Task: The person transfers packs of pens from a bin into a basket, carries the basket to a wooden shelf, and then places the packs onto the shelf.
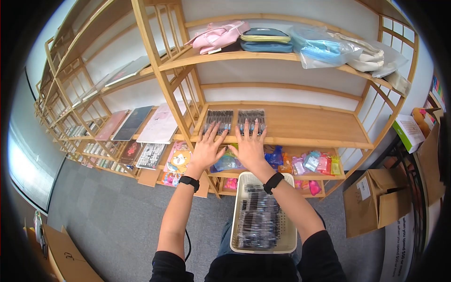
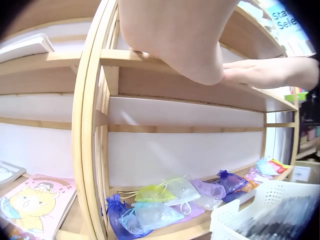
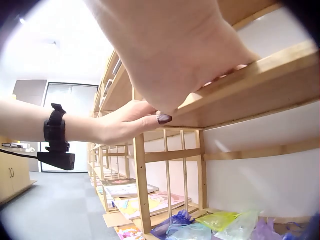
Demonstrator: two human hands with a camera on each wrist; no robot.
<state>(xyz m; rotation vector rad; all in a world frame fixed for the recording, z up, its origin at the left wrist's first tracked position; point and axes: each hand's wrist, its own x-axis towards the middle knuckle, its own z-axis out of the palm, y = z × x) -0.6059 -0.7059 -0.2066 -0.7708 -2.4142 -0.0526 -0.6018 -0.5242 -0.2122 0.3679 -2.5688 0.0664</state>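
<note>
Two side-by-side groups of dark pens in clear wrappers lie at the left end of the middle shelf. My left hand [image 1: 208, 146] rests its spread, straight fingertips on the front of the left pen group [image 1: 219, 116]. Spread the same way, my right hand [image 1: 250, 146] touches the front of the right pen group [image 1: 255, 114]. A cream plastic basket [image 1: 238, 181] stands below at my lap, half under the right forearm, with more wrapped pens [image 1: 257, 218] stacked inside. Both wrist views show the hands at the shelf's front edge, the pens hidden from there.
The wooden shelf board [image 1: 310, 123] runs on to the right of the pens. Colourful mesh pouches [image 1: 312, 162] fill the shelf below; a pink bag [image 1: 218, 36] and a teal case [image 1: 266, 41] sit above. Notebooks [image 1: 162, 123] lie on the left unit. A cardboard box [image 1: 371, 202] stands right.
</note>
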